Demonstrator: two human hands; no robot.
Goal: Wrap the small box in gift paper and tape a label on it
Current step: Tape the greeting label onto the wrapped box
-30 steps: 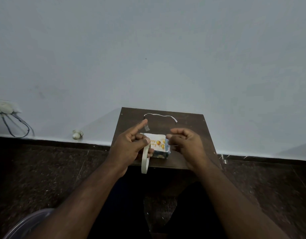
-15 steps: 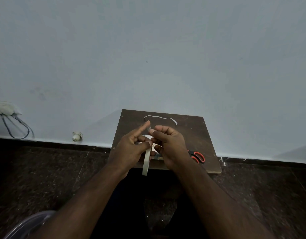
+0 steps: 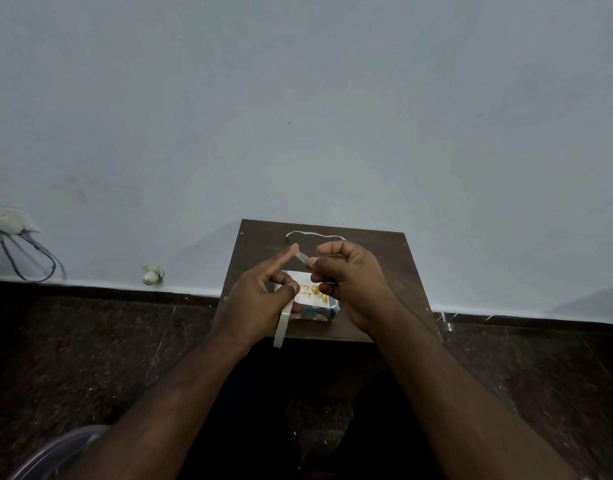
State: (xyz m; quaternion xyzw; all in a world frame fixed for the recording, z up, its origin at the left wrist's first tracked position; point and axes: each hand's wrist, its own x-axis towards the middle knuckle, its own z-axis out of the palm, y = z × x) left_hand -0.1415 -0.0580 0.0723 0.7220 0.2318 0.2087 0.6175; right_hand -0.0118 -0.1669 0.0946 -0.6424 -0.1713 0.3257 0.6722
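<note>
Box (image 3: pixel 312 303), wrapped, label up, lies near front edge of table (image 3: pixel 395 271), directly below both hands. Left hand (image 3: pixel 260 299) grips tape roll (image 3: pixel 282 323), forefinger raised; right hand (image 3: pixel 346 282) pinches tape strip (image 3: pixel 303 256) spanning fingertips, above box's far edge.

I count 1 wrapped box (image 3: pixel 315 308), 1 tape roll (image 3: pixel 283 325), 1 short tape strip (image 3: pixel 303 256), 1 white paper sliver (image 3: pixel 315 233), 1 table (image 3: pixel 395 271), my 2 hands.
</note>
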